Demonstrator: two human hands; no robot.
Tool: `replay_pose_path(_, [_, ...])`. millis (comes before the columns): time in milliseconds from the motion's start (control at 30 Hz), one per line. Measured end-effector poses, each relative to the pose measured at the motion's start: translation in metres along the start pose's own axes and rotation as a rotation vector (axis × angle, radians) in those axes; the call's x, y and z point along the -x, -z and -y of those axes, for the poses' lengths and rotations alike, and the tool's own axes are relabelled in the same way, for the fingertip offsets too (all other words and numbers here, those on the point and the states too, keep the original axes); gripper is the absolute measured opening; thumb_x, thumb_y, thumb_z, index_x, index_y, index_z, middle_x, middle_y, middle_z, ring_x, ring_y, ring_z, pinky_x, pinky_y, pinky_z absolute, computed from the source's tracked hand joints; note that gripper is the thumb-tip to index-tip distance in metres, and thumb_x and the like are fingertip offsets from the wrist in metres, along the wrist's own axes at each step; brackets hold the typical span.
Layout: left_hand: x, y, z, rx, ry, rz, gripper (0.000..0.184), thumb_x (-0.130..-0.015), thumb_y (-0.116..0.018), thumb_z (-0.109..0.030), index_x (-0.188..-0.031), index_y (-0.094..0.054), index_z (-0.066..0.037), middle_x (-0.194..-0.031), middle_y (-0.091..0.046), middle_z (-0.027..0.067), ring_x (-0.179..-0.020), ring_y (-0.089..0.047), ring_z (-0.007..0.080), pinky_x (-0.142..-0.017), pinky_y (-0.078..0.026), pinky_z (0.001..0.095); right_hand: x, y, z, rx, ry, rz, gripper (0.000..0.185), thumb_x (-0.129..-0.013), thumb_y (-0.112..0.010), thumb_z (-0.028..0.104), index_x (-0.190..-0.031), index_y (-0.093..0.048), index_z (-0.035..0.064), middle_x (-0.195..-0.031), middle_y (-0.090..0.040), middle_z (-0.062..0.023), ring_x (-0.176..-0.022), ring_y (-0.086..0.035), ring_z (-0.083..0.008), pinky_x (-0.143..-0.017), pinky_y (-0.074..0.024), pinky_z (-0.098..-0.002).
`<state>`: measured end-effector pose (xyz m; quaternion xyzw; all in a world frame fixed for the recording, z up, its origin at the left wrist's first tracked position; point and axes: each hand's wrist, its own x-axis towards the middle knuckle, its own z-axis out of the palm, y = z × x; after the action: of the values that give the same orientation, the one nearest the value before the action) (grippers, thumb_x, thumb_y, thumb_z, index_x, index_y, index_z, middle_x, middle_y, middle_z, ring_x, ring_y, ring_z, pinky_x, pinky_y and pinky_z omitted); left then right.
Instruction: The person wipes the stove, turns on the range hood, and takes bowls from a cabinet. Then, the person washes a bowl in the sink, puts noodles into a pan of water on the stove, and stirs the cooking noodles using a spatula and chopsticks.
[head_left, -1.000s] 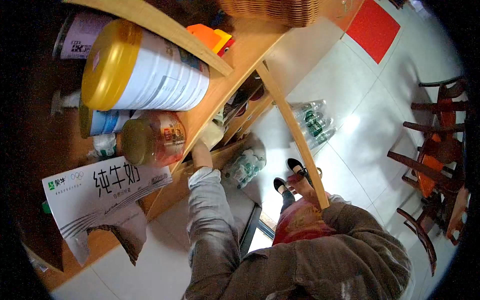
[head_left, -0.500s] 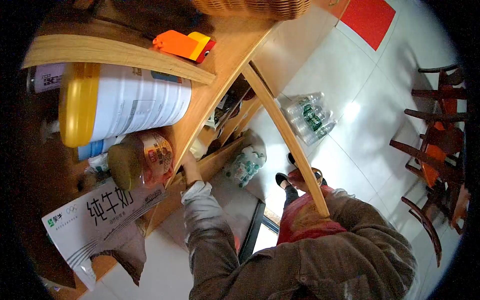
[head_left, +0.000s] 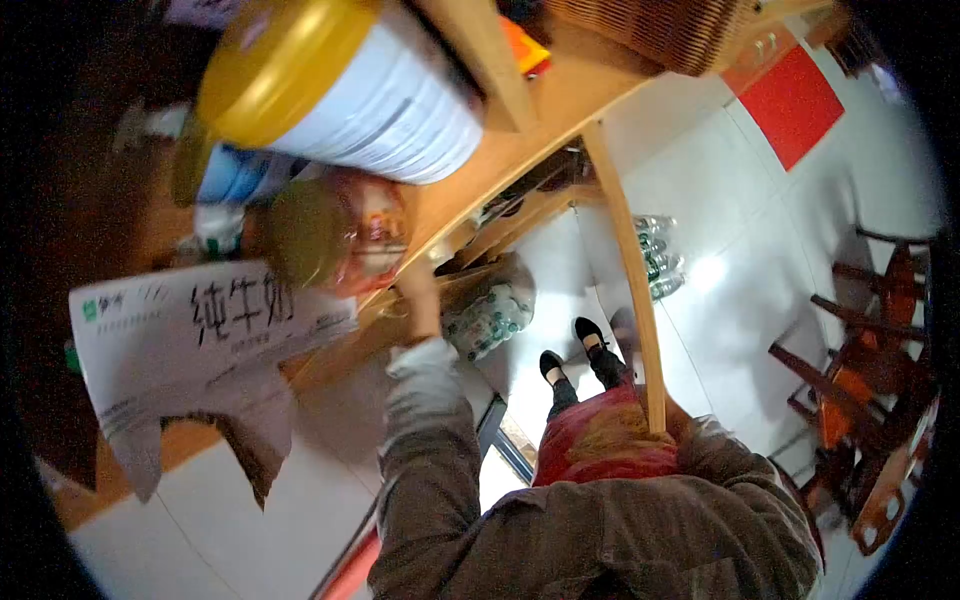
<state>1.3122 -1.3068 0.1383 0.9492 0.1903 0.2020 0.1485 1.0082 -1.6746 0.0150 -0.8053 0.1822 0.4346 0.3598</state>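
My left hand (head_left: pixel 418 298) reaches down at the front of a wooden cabinet (head_left: pixel 540 158), just under its top edge. Its fingers are blurred and partly hidden by the cabinet. An open wooden door (head_left: pixel 640 290), seen along its top edge, stands out from the cabinet on the right. My right hand (head_left: pixel 677 412) is beside the near end of that door, mostly covered by it, so its fingers do not show clearly. Close to my left hand, on the cabinet top, are a jar with a reddish label (head_left: pixel 375 228) and a white milk carton (head_left: pixel 215 330) with a torn edge.
A large white tub with a yellow lid (head_left: pixel 390 100) lies in view on the cabinet top, near a wicker basket (head_left: pixel 660 30). Packs of plastic bottles (head_left: pixel 490 322) stand on the tiled floor. Dark wooden chairs (head_left: pixel 860 350) are at the right, and a red sheet (head_left: pixel 795 105) lies farther back.
The view has shifted and turned, so the tub and jar appear higher and farther right. My left hand stays at the cabinet front. My right hand shows less beside the door.
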Motion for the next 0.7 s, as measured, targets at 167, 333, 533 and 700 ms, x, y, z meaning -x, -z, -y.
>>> replay_pose_path(167, [0.106, 0.062, -0.005, 0.542, -0.048, -0.048, 0.040, -0.083, -0.056, -0.010, -0.119, -0.044, 0.002, -0.118, -0.048, 0.0203, -0.102, -0.051, 0.0298, -0.083, -0.042, 0.0369, -0.023, -0.021, 0.040, 0.137, 0.309, 0.074, 0.028, -0.079, -0.057, 0.021, -0.100, -0.052, 0.0018, -0.081, -0.055, -0.0076, -0.076, -0.056, -0.0184, -0.061, -0.0483, -0.0310])
replay_pose_path(333, [0.234, 0.134, 0.079, 0.997, 0.744, 0.005, 0.038, -0.085, -0.053, -0.005, -0.121, -0.044, 0.001, -0.102, -0.053, 0.0088, -0.084, -0.050, 0.0128, -0.075, -0.042, 0.0249, -0.065, -0.066, 0.216, 0.031, 0.606, 0.139, 0.026, -0.080, -0.055, 0.021, -0.098, -0.052, 0.0015, -0.082, -0.055, -0.0087, -0.078, -0.056, -0.0187, -0.062, -0.0488, -0.0306])
replay_pose_path(533, [0.341, 0.200, 0.150, 0.799, 0.973, -0.339, 0.034, -0.083, -0.054, -0.007, -0.116, -0.048, -0.001, -0.104, -0.057, 0.0084, -0.075, -0.053, 0.0121, -0.066, -0.045, 0.0249, -0.181, -0.101, 0.340, -0.863, 0.635, 0.710, 0.041, -0.085, -0.043, 0.037, -0.116, -0.046, 0.0094, -0.110, -0.054, -0.0094, -0.093, -0.054, -0.0209, -0.073, -0.0475, -0.0385])
replay_pose_path(700, [0.420, 0.247, 0.154, 0.776, 1.251, -0.283, 0.033, -0.081, -0.058, -0.012, -0.112, -0.053, -0.003, -0.097, -0.061, 0.0071, -0.070, -0.055, 0.0127, -0.061, -0.046, 0.0249, -0.154, -0.131, 0.340, -0.712, 0.323, 0.327, 0.040, -0.080, -0.050, 0.029, -0.115, -0.039, 0.0146, -0.112, -0.050, -0.0051, -0.099, -0.048, -0.0224, -0.078, -0.0401, -0.0404])
